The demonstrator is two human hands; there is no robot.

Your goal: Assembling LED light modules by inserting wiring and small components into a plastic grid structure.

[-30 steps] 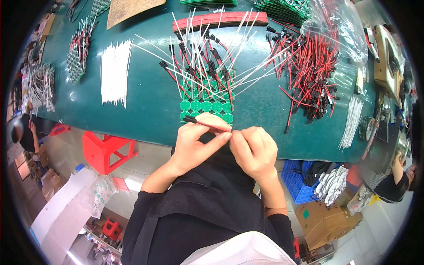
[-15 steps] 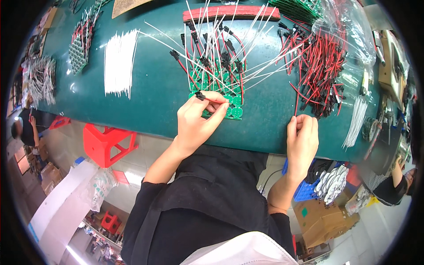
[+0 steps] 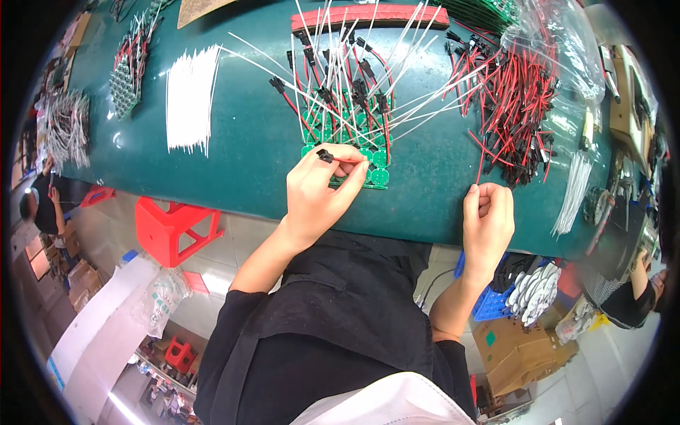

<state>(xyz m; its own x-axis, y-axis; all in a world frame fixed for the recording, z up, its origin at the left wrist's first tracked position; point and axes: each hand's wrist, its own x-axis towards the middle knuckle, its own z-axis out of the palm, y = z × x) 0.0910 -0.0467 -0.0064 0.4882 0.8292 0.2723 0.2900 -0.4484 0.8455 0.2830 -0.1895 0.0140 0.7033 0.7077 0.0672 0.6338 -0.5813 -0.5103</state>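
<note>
My left hand [image 3: 316, 191] is over the near edge of a green circuit board panel [image 3: 380, 177]. Its thumb and forefinger pinch a short red-and-black wire lead with a black connector [image 3: 325, 156] at its end. Farther to the right, at the near side of a heap of similar leads [image 3: 516, 106], my right hand [image 3: 489, 223] is closed in a pinch on the end of a red wire [image 3: 480, 166]. Several leads and thin white wires [image 3: 418, 117] stand up from the panel, and my left fingers hide part of its near rows.
Beyond the panel lies a red foam bar [image 3: 368, 19]. A bundle of white wires [image 3: 191, 99] rests to the left, with wired boards [image 3: 126, 88] past it. More white wires [image 3: 572, 191] are at the right, beside a clear plastic bag [image 3: 567, 42]. A red stool [image 3: 166, 230] stands below the table edge.
Both hands keep their pinch and appear slightly farther right in the picture. The red wire at my right fingers leans a little more.
</note>
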